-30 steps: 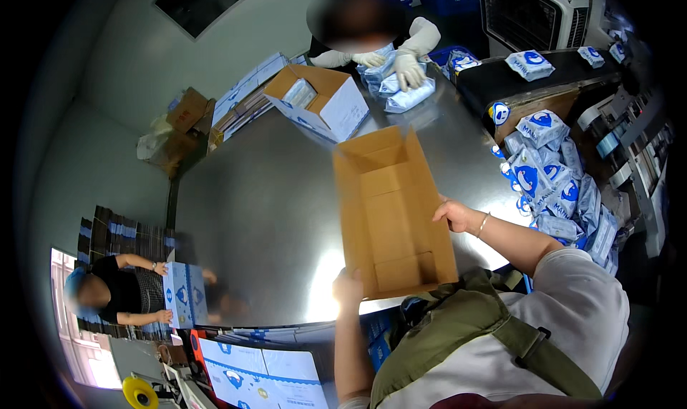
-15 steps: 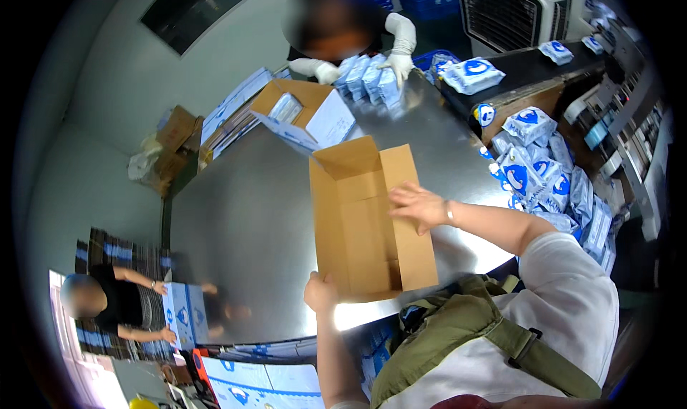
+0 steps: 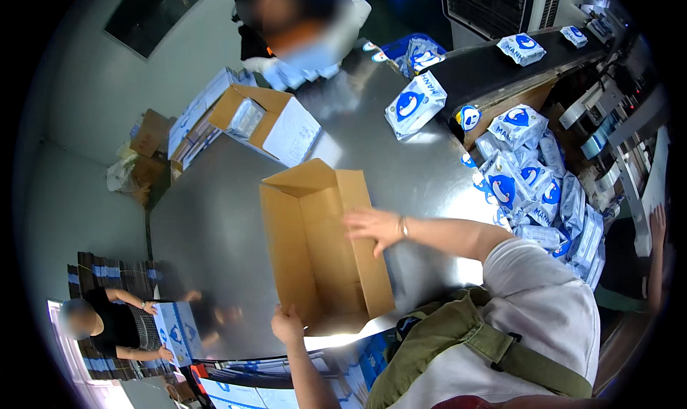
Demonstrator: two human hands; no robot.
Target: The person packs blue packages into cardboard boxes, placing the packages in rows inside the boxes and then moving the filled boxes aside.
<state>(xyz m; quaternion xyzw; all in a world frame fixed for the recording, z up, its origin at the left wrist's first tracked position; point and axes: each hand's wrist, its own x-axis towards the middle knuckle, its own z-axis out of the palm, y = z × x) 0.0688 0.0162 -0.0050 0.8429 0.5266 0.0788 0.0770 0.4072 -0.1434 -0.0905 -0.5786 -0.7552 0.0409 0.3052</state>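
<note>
An open brown cardboard box [image 3: 325,248] stands on the metal table in front of me, its flaps up and nothing visible inside. My left hand [image 3: 288,325] grips its near left corner, with the fingers curled over the edge. Across the right-hand flap lies my right hand [image 3: 376,228], fingers spread and touching the cardboard without closing on it. Beyond, a second carton [image 3: 297,131], white outside, holds a pale pack [image 3: 246,118]. A white and blue plastic pack [image 3: 416,105] sits at the end of the conveyor belt, over the table.
The metal table [image 3: 215,216] spreads around the box. Loose packs [image 3: 526,176] are heaped right of it, beside the black conveyor [image 3: 479,87]. A co-worker [image 3: 300,22] at the far side handles pale packs. Another person [image 3: 118,323] at left holds a blue-white carton [image 3: 177,330].
The cardboard box and both my hands appear further left in view. The far co-worker has shifted the row of packs leftward, and a pack on the belt has reached its end.
</note>
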